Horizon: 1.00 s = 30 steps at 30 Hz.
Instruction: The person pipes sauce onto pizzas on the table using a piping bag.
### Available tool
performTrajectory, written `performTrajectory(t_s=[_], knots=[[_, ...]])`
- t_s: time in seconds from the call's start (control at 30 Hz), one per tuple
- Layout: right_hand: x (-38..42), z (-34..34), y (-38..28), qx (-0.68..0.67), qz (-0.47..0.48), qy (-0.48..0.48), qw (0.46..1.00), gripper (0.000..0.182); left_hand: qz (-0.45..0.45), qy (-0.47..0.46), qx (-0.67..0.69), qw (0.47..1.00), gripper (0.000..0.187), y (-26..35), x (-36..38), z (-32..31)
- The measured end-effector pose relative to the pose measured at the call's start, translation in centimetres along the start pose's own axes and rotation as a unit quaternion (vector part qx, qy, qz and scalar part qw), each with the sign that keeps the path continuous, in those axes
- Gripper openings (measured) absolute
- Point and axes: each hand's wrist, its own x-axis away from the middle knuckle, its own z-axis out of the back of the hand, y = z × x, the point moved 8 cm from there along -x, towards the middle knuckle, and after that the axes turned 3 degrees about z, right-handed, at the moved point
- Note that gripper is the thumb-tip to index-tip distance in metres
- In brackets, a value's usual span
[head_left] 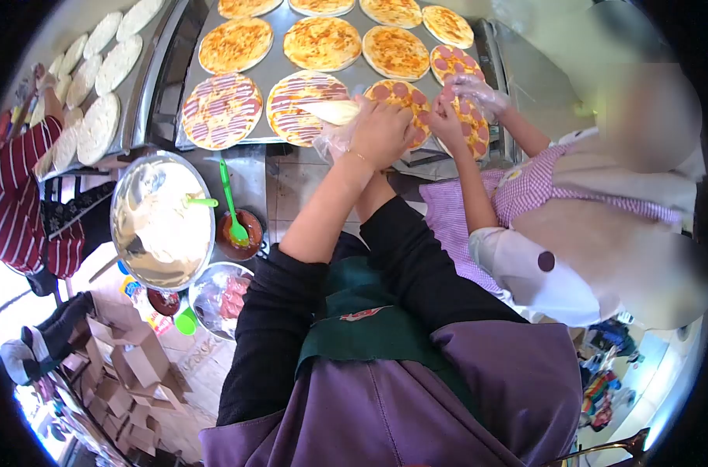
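A piping bag (332, 111) filled with a pale cream lies between my two hands, over a pizza (290, 87) striped with white lines on sausage slices. My forearms cross at the wrists. My left hand (382, 131), bare, is closed around the bag's right end. Below it, my right hand (335, 142), in a clear plastic glove, is mostly hidden and appears closed against the bag. To the left lies another striped pizza (221, 110). On the right, a pizza (401, 95) with round sausage slices and no stripes sits partly behind my left hand.
A co-worker's hands (479, 95) work over sausage-topped pizzas at right. Further cheese pizzas (323, 43) cover the metal table. At left stand a large cream bowl (207, 226), a sauce bowl (249, 247) with a green spoon (228, 191), and a bowl of meat (233, 296).
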Motion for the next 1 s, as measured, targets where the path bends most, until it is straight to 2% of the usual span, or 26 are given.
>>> performTrajectory(t_s=[0.13,0.27,0.37,0.6,0.63,0.77,0.87,0.97,1.0], knots=[[0.3,-1.5,-4.5,-0.251,0.001,-0.077,0.965,0.021,0.004,-0.080,-0.046,0.996,0.015,1.3,1.4,-2.1],[-0.6,-1.3,-4.4,-0.167,-0.055,-0.027,0.984,0.021,0.024,-0.173,-0.085,0.981,0.018,2.0,2.4,-3.5],[1.3,-1.7,-6.4,-0.109,-0.099,0.006,0.989,0.021,0.015,-0.187,-0.094,0.978,0.019,2.9,2.9,-3.3],[11.1,-11.2,-21.9,-0.129,0.021,0.271,0.954,0.060,-0.012,-0.191,-0.156,0.969,0.022,4.6,4.4,-2.6],[11.4,-12.2,-22.9,-0.131,0.038,0.307,0.942,0.066,0.000,-0.221,-0.168,0.961,0.024,4.6,4.7,-2.9],[11.4,-13.2,-22.7,-0.193,-0.027,0.281,0.940,0.074,0.018,-0.279,-0.198,0.939,0.027,5.0,5.3,-2.9],[12.0,-12.3,-24.7,-0.204,-0.035,0.287,0.935,0.074,-0.012,-0.225,-0.196,0.954,0.023,5.8,5.6,-1.6],[13.0,-10.7,-27.1,-0.215,-0.045,0.291,0.931,0.073,0.003,-0.240,-0.202,0.950,0.023,5.4,5.9,-1.5],[13.3,-9.9,-28.3,-0.143,-0.043,0.286,0.946,0.068,0.004,-0.241,-0.204,0.949,0.023,5.3,6.0,-1.4]])
